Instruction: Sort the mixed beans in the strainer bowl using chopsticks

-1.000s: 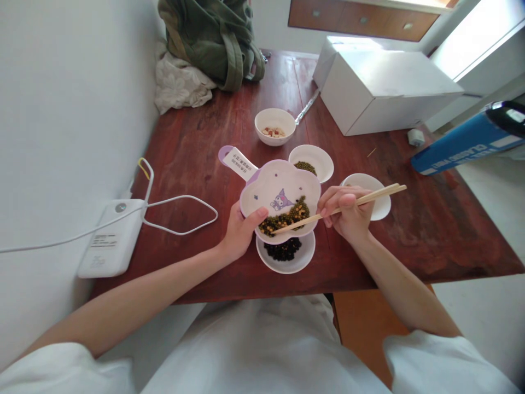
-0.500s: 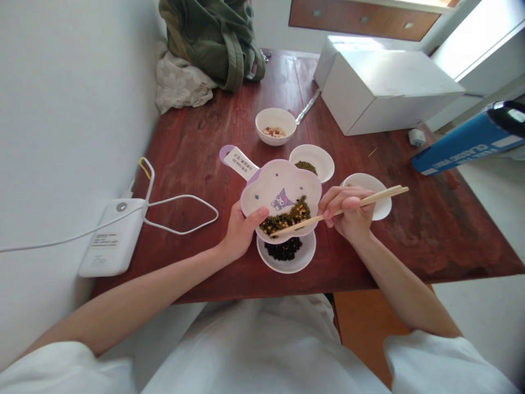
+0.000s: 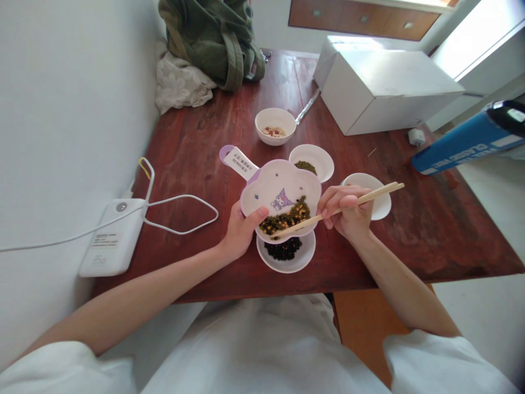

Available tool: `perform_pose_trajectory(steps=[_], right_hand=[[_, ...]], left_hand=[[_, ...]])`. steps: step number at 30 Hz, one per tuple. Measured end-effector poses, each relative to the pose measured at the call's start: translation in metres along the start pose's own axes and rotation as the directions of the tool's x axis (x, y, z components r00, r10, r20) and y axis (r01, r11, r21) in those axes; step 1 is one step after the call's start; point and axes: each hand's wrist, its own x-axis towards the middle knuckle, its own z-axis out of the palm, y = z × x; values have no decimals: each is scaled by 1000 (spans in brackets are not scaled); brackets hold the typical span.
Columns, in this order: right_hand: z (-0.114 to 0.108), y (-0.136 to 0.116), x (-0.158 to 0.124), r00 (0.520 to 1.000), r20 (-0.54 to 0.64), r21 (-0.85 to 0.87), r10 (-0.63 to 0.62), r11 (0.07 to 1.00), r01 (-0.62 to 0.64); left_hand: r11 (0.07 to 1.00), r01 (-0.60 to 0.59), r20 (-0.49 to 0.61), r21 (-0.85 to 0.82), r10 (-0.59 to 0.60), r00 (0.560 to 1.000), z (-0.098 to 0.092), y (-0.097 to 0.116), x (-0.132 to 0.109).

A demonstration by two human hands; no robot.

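Observation:
My left hand (image 3: 243, 230) grips the near left rim of a white and purple flower-shaped bowl (image 3: 270, 183) with a labelled handle, thumb inside. The bowl is tilted toward me, and mixed beans (image 3: 287, 220), green, yellow and black, lie along its lower side. In my right hand (image 3: 346, 210) is a pair of chopsticks (image 3: 379, 192), their tips among the beans at the near rim. Partly under the tilted bowl stands a white bowl of black beans (image 3: 284, 250). Behind it, another white bowl (image 3: 326, 162) holds green beans (image 3: 305, 166).
A white bowl (image 3: 383, 205) is partly hidden behind my right hand. Farther back stands a bowl of nuts (image 3: 275, 121) beside a foil-like strip (image 3: 307, 106). A white box (image 3: 394, 76), blue bottle (image 3: 463, 142), green bag (image 3: 213, 38) and cabled power bank (image 3: 112, 241) surround the bowls.
The chopsticks and my right hand have shifted very slightly to the left, with the tips still at the bowl's near rim. My left hand and the tilted bowl stay in place.

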Motion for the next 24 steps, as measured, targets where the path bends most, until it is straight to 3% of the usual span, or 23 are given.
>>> perform_pose_trajectory(steps=[7, 24], right_hand=[[2, -1, 1, 995, -43, 47, 90, 995, -88], [-1, 0, 3, 999, 6, 58, 46, 997, -46]], left_hand=[[1000, 11, -9, 0, -11, 1000, -1, -1, -1], [1000, 21, -27, -23, -22, 999, 0, -1, -1]])
